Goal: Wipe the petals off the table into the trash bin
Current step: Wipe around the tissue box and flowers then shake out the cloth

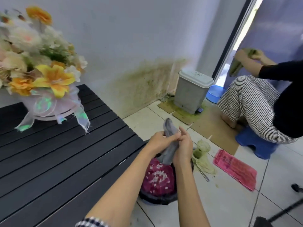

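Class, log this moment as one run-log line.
hands: both hands grip grey cloth | over: trash bin | inside: petals

black slatted table (pixel 49 161) carries flower basket (pixel 47 102).

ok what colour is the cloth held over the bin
Grey. The cloth is gripped by both hands above the trash bin; the head view shows it.
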